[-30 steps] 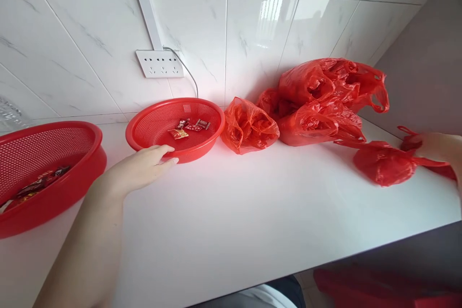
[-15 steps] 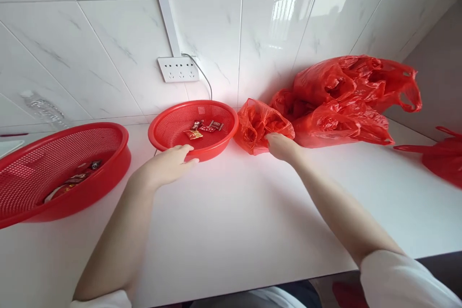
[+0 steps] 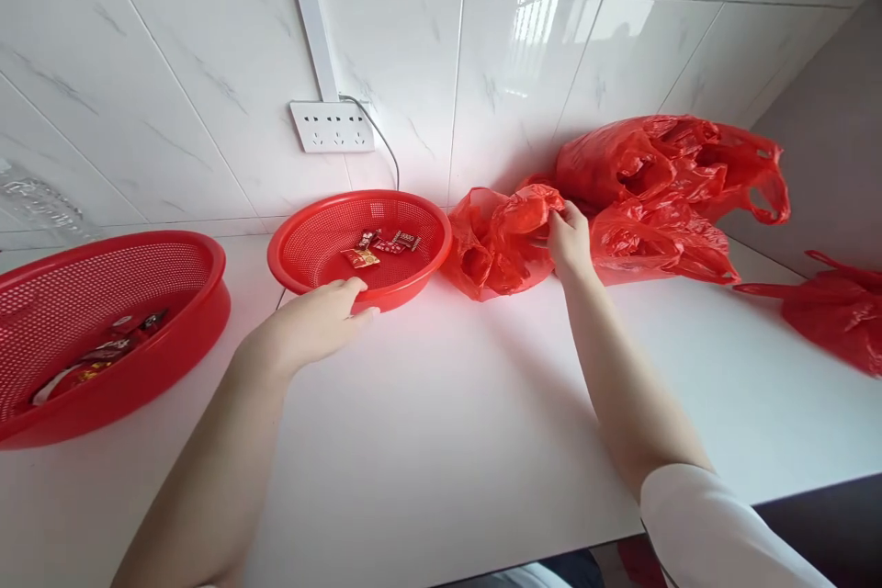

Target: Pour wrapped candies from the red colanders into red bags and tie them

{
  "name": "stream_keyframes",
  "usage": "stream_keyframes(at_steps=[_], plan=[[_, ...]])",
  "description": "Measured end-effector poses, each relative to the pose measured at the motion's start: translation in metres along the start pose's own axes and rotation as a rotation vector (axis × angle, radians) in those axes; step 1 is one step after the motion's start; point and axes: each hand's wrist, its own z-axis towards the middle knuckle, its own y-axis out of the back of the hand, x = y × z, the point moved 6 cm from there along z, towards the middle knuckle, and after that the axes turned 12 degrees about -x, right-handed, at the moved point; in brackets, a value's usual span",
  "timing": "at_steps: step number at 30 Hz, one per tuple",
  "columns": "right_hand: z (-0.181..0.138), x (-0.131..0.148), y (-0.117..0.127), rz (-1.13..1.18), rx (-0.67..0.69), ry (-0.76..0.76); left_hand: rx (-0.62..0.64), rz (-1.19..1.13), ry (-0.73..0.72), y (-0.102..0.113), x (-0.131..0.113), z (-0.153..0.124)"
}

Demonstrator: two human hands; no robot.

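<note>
A round red plastic basket (image 3: 396,292) with mesh sides stands near the wall, with several small wrapped snack packets (image 3: 390,243) lying on its bottom. My left hand (image 3: 327,317) rests at the basket's near rim, thumb and fingers apart, holding nothing. To the right of the basket sits a crumpled red plastic bag (image 3: 492,248). My right hand (image 3: 571,234) pinches the upper right edge of this bag and pulls it upward. What is inside the bag I cannot make out.
A larger red mesh basket (image 3: 199,312) with wrapped packets stands at the left. Several full red bags (image 3: 640,175) are piled at the back right, and another red bag (image 3: 837,308) lies at the far right. A power socket (image 3: 332,127) with a cable is on the tiled wall.
My right hand has risen and drawn the bag's edge up and to the right. My left hand stays at the basket's rim. The view has shifted slightly.
</note>
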Motion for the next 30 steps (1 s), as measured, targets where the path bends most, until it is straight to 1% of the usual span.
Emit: stream_keyframes(at_steps=[1, 2, 3, 5, 6, 7, 8, 9, 10, 12, 14, 15, 17, 20, 22, 23, 26, 27, 28, 29, 30], plan=[[-0.001, 0.005, 0.000, 0.085, 0.037, -0.028, -0.040, 0.008, -0.008, 0.001, -0.003, 0.001], [-0.004, 0.012, 0.000, 0.142, 0.068, -0.037, -0.110, 0.009, -0.022, 0.005, -0.007, 0.001], [-0.009, 0.022, 0.002, 0.172, 0.085, -0.023, -0.211, -0.009, -0.048, 0.010, -0.013, -0.001], [-0.025, 0.050, 0.010, 0.167, 0.076, 0.072, -0.461, -0.120, -0.142, 0.023, -0.031, -0.008], [-0.037, 0.066, 0.014, 0.142, 0.069, 0.143, -0.580, -0.213, -0.207, 0.029, -0.041, -0.015], [-0.050, 0.083, 0.018, 0.105, 0.064, 0.215, -0.674, -0.318, -0.276, 0.033, -0.051, -0.022], [-0.065, 0.099, 0.021, 0.059, 0.074, 0.275, -0.736, -0.417, -0.341, 0.035, -0.060, -0.029], [-0.080, 0.112, 0.020, 0.019, 0.133, 0.316, -0.765, -0.486, -0.394, 0.035, -0.069, -0.036], [-0.094, 0.124, 0.017, 0.009, 0.233, 0.344, -0.760, -0.529, -0.428, 0.032, -0.076, -0.040], [-0.121, 0.141, 0.009, 0.089, 0.516, 0.360, -0.671, -0.550, -0.438, 0.025, -0.085, -0.043], [-0.138, 0.149, 0.004, 0.230, 0.783, 0.326, -0.518, -0.541, -0.406, 0.017, -0.085, -0.039], [-0.142, 0.150, 0.005, 0.287, 0.877, 0.292, -0.437, -0.541, -0.395, 0.015, -0.083, -0.036], [-0.139, 0.147, 0.007, 0.346, 0.986, 0.232, -0.274, -0.546, -0.410, 0.015, -0.075, -0.030], [-0.128, 0.140, 0.013, 0.343, 1.121, 0.202, -0.006, -0.516, -0.449, 0.017, -0.060, -0.024], [-0.121, 0.135, 0.017, 0.288, 1.184, 0.218, 0.140, -0.500, -0.450, 0.020, -0.047, -0.021], [-0.117, 0.133, 0.019, 0.239, 1.192, 0.238, 0.204, -0.507, -0.445, 0.021, -0.040, -0.020], [-0.104, 0.126, 0.030, 0.070, 1.156, 0.329, 0.396, -0.562, -0.391, 0.022, -0.018, -0.018], [-0.101, 0.124, 0.034, 0.022, 1.150, 0.339, 0.430, -0.583, -0.360, 0.023, -0.011, -0.018], [-0.098, 0.121, 0.038, -0.022, 1.146, 0.327, 0.404, -0.606, -0.329, 0.027, -0.004, -0.016], [-0.097, 0.117, 0.042, -0.067, 1.134, 0.298, 0.322, -0.628, -0.296, 0.033, 0.001, -0.013], [-0.096, 0.114, 0.045, -0.123, 1.107, 0.264, 0.191, -0.645, -0.265, 0.040, 0.004, -0.011]])
